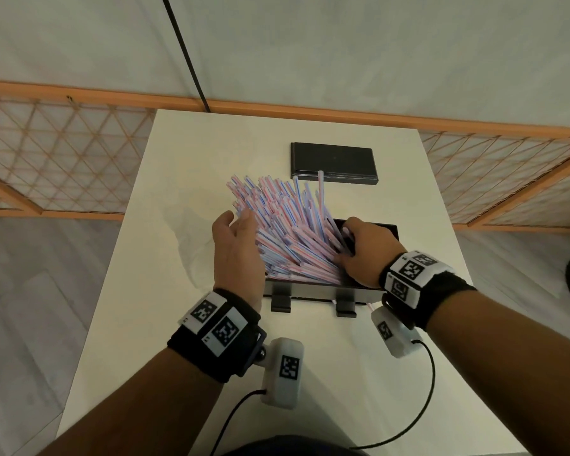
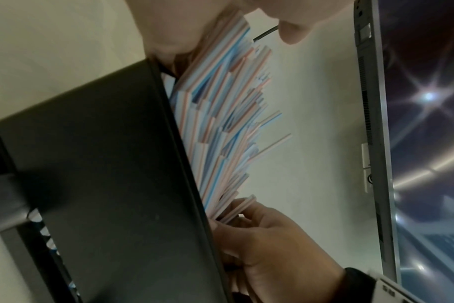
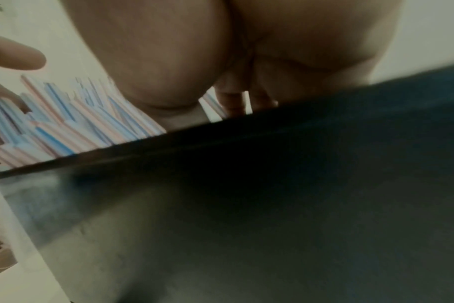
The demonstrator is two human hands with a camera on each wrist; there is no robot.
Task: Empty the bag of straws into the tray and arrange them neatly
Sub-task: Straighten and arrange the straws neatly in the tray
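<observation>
The straws (image 1: pixel 287 225) are already out of the bag and fanned loosely across the black tray (image 1: pixel 369 225), so you still need to align them, your left hand (image 1: pixel 236 248) flat against the pile, your right hand (image 1: pixel 364 250) curled around their lower ends.

Right hand (image 1: pixel 366 251) fingertips hidden among straws (image 1: pixel 287 225). Tray (image 1: pixel 369 291) interior mostly covered (right wrist view blurred). Left-hand contact unclear.
</observation>
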